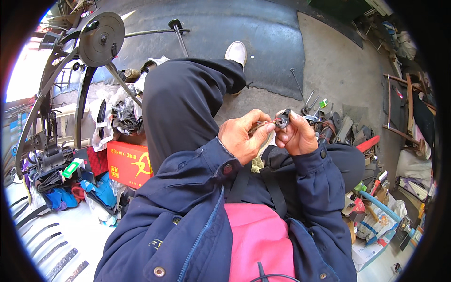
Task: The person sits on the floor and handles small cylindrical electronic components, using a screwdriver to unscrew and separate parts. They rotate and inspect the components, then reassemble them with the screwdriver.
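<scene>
Above my lap, my two hands meet. My right hand (300, 137) is closed on a small black rounded part (283, 118) that has holes in its face, held between thumb and fingers. My left hand (240, 135) pinches a thin slender piece (266, 123) with a reddish tip. That tip reaches the near side of the black part; whether it goes into a hole I cannot make out. The lower fingers of my left hand are curled and partly hidden.
On the left stand a black metal machine with a round disc (101, 40) and a red box (129, 164). Several hand tools (329, 124) lie on the floor beyond my right hand. A blue-rimmed bin (380, 207) full of odds and ends is at the right.
</scene>
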The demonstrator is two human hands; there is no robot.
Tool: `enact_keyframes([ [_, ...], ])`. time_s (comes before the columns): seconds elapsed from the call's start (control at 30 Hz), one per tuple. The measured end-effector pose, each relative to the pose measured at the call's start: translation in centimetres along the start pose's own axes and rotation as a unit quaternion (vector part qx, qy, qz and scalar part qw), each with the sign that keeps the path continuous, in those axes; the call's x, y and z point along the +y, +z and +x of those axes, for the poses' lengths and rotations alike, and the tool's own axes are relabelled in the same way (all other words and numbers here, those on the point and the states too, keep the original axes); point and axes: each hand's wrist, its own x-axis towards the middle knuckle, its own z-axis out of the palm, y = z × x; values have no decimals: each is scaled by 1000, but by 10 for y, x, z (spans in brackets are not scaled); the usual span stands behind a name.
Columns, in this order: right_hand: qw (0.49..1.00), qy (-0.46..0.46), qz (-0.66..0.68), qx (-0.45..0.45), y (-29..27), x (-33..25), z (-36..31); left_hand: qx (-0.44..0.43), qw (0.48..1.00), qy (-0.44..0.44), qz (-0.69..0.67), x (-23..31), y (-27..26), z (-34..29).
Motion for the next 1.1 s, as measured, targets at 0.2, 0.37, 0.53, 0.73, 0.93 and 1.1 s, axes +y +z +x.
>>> enact_keyframes([
  [0.2, 999, -44, -17, 7, -7, 1, 2, -28, 998, -57, -6, -8, 3, 8],
  [0.37, 998, -57, -22, 26, -7, 0, 0, -27, 997, -58, -34, -7, 5, 13],
  [0.53, 999, -32, -30, 29, -8, -1, 2, -21, 995, -54, -86, -8, 6, 14],
  [0.73, 1000, -19, 3, 1, -11, -2, 7, -56, 991, -57, -103, -10, 3, 14],
  [0.93, 1000, -11, 20, 1, -9, -2, 6, -76, 988, -59, -117, -8, 2, 11],
  [1.1, 1000, -13, 2, 1, -9, -3, 6, -69, 993, -30, -89, -8, 3, 10],
])
